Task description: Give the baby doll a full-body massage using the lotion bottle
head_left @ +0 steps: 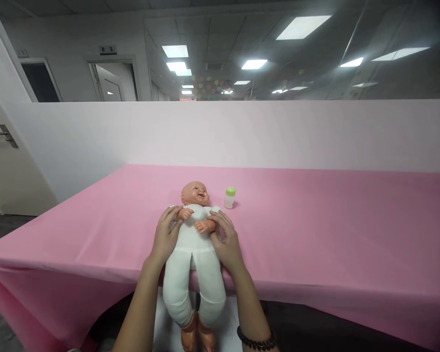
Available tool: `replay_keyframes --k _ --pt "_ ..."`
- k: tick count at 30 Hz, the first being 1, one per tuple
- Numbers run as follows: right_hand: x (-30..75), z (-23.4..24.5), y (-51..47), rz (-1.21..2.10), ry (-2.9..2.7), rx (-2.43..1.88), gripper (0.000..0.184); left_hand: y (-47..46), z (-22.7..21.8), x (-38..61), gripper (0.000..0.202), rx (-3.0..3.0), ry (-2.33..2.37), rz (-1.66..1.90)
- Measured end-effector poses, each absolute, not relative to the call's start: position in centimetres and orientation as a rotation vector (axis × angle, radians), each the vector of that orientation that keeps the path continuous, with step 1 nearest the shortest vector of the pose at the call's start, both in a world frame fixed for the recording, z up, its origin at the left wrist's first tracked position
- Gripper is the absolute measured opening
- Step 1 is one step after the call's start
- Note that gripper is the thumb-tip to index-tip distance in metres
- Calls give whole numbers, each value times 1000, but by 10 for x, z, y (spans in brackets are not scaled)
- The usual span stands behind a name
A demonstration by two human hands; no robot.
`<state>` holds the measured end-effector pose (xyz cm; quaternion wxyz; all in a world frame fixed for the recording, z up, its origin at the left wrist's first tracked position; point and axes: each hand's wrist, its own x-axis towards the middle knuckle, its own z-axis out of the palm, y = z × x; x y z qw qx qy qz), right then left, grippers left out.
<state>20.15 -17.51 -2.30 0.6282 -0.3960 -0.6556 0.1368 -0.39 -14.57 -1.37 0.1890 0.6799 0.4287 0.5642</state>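
We are touching a doll (pixel 192 239) at the head view's six o'clock.
Our left hand (pixel 167 229), at its nine o'clock, and right hand (pixel 227 240), at three, are curving loosely; whether pinching, we cannot tell. It is lying face-up; the bottle (pixel 229 199), at two, is standing untouched.

No text I can read from my end. Small sign (pixel 107 50) above open door (pixel 110 85), beyond glass (pixel 212 44): marks on it too small and blurred for me. Red lit strip (pixel 188 99) just above top edge of white wall (pixel 249 134): possibly lettering, I can't resolve it. Plate (pixel 22 53) above dark doorway (pixel 40 80), far left: blurred, can't tell if lettered.
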Motion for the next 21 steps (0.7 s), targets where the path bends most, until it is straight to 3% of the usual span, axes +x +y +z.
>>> replay_keyframes --k 5,9,13,16,21 --pt "198 -14 -180 384 -1192 -944 41 -158 -16 1 37 1403 1149 1797" --pt "205 -8 -180 496 -779 -867 56 -159 -16 -8 33 884 1053 1980" --pt "222 -12 -176 719 -355 -849 64 -155 -12 -27 18 189 870 1932" --pt "231 -16 -173 897 -128 -801 61 -154 -7 -35 24 41 793 1886" --pt "234 -25 -169 911 -113 -762 57 -154 -7 -33 25 43 800 1900"
